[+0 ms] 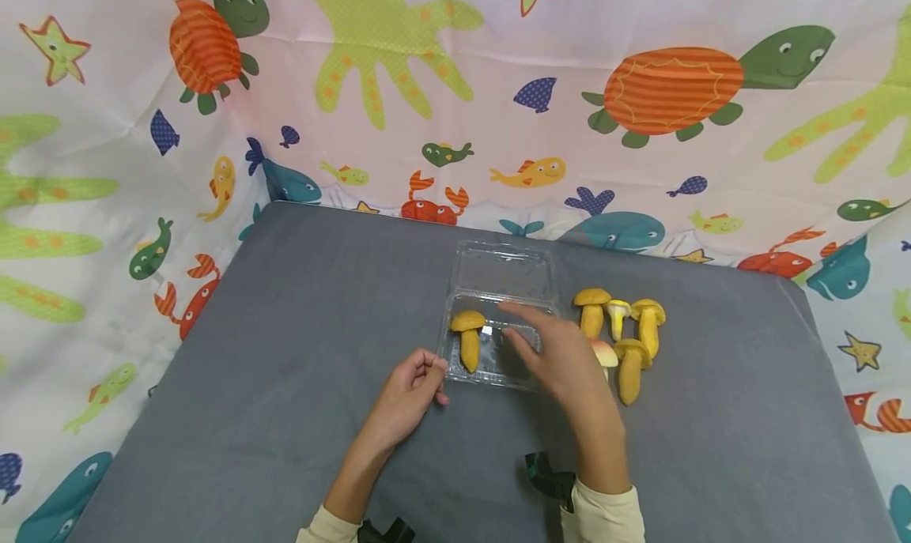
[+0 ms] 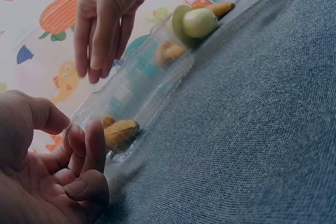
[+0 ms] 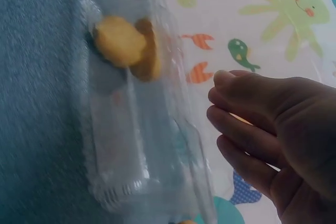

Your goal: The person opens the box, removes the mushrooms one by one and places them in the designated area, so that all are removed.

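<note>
A clear plastic clamshell container (image 1: 501, 361) lies with its lid (image 1: 502, 271) folded back on the grey cloth. Inside it, at the left, is a yellow mushroom (image 1: 469, 341), also visible in the right wrist view as a mushroom (image 3: 121, 41) with its stem toward the camera. My left hand (image 1: 409, 393) holds the container's near left edge between thumb and curled fingers. Over the right part of the container hovers my right hand (image 1: 569, 361), fingers extended and apart, with nothing in its grasp. In the right wrist view the right hand (image 3: 278, 124) is beside the container wall.
To the container's right lies a group of several mushrooms, among them a yellow one (image 1: 629, 373), a pale-stemmed one (image 1: 618, 318) and a cream-capped one (image 1: 604, 355) partly hidden by my right hand. A patterned sea-animal curtain (image 1: 455, 116) stands along the table's back and sides.
</note>
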`<state>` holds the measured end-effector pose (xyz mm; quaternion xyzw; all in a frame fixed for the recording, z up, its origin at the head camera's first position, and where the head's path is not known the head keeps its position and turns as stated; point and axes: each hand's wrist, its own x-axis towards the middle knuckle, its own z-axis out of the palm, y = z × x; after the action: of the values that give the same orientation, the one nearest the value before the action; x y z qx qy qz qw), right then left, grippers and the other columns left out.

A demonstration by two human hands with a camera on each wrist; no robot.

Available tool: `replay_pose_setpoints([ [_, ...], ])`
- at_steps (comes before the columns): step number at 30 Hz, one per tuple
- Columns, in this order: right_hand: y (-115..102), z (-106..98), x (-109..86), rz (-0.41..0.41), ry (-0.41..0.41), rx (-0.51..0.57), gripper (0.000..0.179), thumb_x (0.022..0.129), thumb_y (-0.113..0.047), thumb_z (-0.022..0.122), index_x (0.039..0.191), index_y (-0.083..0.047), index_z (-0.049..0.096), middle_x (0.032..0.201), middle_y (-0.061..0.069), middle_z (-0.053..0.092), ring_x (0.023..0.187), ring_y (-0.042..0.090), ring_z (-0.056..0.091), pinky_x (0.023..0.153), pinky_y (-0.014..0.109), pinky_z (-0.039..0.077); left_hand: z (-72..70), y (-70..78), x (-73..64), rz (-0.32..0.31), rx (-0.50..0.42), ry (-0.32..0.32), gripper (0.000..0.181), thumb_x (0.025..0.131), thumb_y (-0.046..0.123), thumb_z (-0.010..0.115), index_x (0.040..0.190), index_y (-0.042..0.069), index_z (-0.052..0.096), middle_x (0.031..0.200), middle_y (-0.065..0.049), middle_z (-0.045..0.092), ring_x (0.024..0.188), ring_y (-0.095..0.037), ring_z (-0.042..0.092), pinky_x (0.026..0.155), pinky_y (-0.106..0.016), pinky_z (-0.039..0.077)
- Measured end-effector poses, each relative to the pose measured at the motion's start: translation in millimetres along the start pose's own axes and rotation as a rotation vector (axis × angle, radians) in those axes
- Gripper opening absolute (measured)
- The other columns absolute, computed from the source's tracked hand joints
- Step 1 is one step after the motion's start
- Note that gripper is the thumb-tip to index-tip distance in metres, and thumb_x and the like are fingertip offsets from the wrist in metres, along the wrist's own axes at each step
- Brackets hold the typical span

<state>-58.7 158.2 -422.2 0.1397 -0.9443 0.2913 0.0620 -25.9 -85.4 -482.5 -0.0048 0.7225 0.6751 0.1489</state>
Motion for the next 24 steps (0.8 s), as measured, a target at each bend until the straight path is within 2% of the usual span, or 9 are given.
replay_pose_setpoints([
  [5,-2.2,8.3,4.4,-0.022,-0.03,0.009,0.043,0.098,-0.021,0.079,0.139,-0.018,0.07,0.128,0.008,0.075,0.103,0.031,0.076,0.09,0.051,0.059,1.2,-0.8,0.7,0.002,0.0,-0.004,0.021,0.11,0.023,0.061,0.103,0.004,0.064,0.081,-0.007,0.061,0.074,-0.025,0.071,0.078,-0.03,0.054],
  [6,-2.6,10.2,5.3,-0.025,-0.037,0.006,0.043,0.098,-0.021,0.079,0.14,-0.018,0.07,0.127,0.008,0.075,0.102,0.031,0.077,0.09,0.051,0.059,1.1,-1.2,1.0,-0.001,0.003,-0.005,0.02,0.11,0.022,0.06,0.102,0.004,0.064,0.081,-0.007,0.061,0.073,-0.025,0.071,0.077,-0.03,0.054],
  [10,-5.0,17.8,10.1,-0.017,-0.074,-0.017,0.041,0.1,-0.022,0.077,0.14,-0.02,0.069,0.122,0.008,0.077,0.081,0.023,0.074,0.079,0.047,0.059,0.8,-1.2,1.0,0.0,0.002,-0.006,0.021,0.11,0.023,0.061,0.103,0.003,0.064,0.081,-0.007,0.061,0.073,-0.024,0.07,0.077,-0.031,0.054],
  [13,-6.3,22.3,12.9,-0.003,-0.098,-0.037,0.041,0.1,-0.023,0.077,0.141,-0.021,0.069,0.11,0.008,0.079,0.062,0.015,0.057,0.068,0.042,0.053,0.6,-1.1,1.0,0.001,0.004,-0.013,0.023,0.11,0.023,0.061,0.104,0.002,0.064,0.081,-0.008,0.061,0.073,-0.024,0.07,0.078,-0.032,0.055],
  [17,-7.2,26.9,15.2,-0.011,-0.107,-0.037,0.04,0.1,-0.022,0.077,0.14,-0.02,0.07,0.109,0.007,0.079,0.058,0.012,0.047,0.065,0.038,0.048,0.1,-0.8,0.7,0.002,0.003,-0.016,0.024,0.11,0.024,0.061,0.105,0.0,0.063,0.082,-0.008,0.061,0.074,-0.025,0.071,0.078,-0.032,0.055],
  [20,-8.7,29.8,16.8,-0.016,-0.109,-0.038,0.039,0.1,-0.021,0.077,0.138,-0.02,0.071,0.116,0.007,0.078,0.062,0.013,0.051,0.066,0.04,0.05,-0.3,-0.6,0.5,0.006,-0.002,-0.015,0.024,0.11,0.024,0.061,0.104,0.001,0.063,0.082,-0.009,0.061,0.074,-0.026,0.071,0.077,-0.031,0.055],
  [24,-9.7,33.3,17.9,-0.007,-0.112,-0.053,0.038,0.1,-0.021,0.076,0.138,-0.021,0.071,0.115,0.007,0.079,0.066,0.016,0.057,0.065,0.042,0.051,-1.0,-0.7,1.0,0.006,0.0,-0.019,0.025,0.11,0.024,0.06,0.104,0.0,0.063,0.082,-0.01,0.061,0.074,-0.027,0.071,0.076,-0.031,0.055],
])
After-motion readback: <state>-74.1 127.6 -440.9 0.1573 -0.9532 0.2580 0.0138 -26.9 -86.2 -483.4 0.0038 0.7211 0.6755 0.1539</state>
